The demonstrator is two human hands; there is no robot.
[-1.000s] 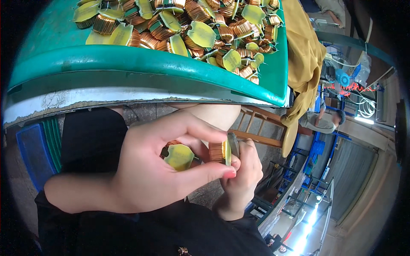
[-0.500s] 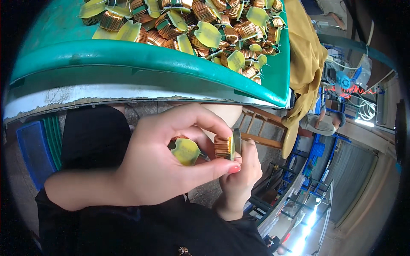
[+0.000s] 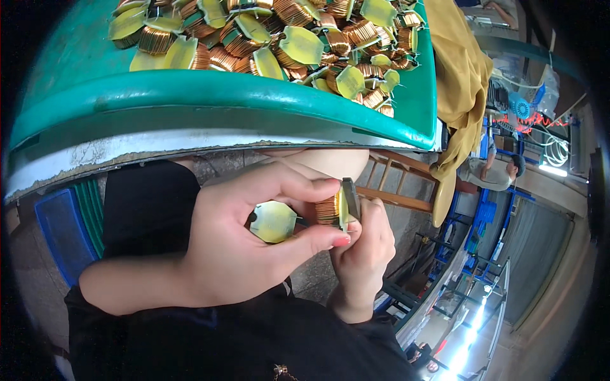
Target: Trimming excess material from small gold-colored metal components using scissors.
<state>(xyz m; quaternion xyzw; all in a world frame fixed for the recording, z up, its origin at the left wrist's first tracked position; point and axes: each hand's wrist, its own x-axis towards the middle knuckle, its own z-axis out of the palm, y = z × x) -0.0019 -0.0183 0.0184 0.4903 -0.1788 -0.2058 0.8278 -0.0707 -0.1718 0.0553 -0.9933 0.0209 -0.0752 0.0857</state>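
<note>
My left hand (image 3: 222, 235) pinches a copper-wound coil (image 3: 328, 211) between thumb and fingertips, its yellow board facing right. A second coil, seen mostly as its yellow-green board (image 3: 273, 222), is tucked in the palm of the same hand. My right hand (image 3: 365, 251) is closed on a flat grey metal piece (image 3: 350, 198), whose kind I cannot make out. The metal piece stands upright against or very close to the board side of the pinched coil. My left hand hides part of the right fingers.
Ahead is a green tray (image 3: 210, 82) heaped with copper coils (image 3: 302, 44) on yellow boards, set on a white-edged table (image 3: 95, 155). Mustard cloth (image 3: 460, 70) hangs at its right. A wooden stool (image 3: 406, 184) stands beyond my hands, a blue crate (image 3: 63, 235) at left. Another person (image 3: 492, 174) is far right.
Both hands keep their hold on the coils and the metal piece. The metal piece has tilted slightly, its top leaning left. The view has shifted a little.
</note>
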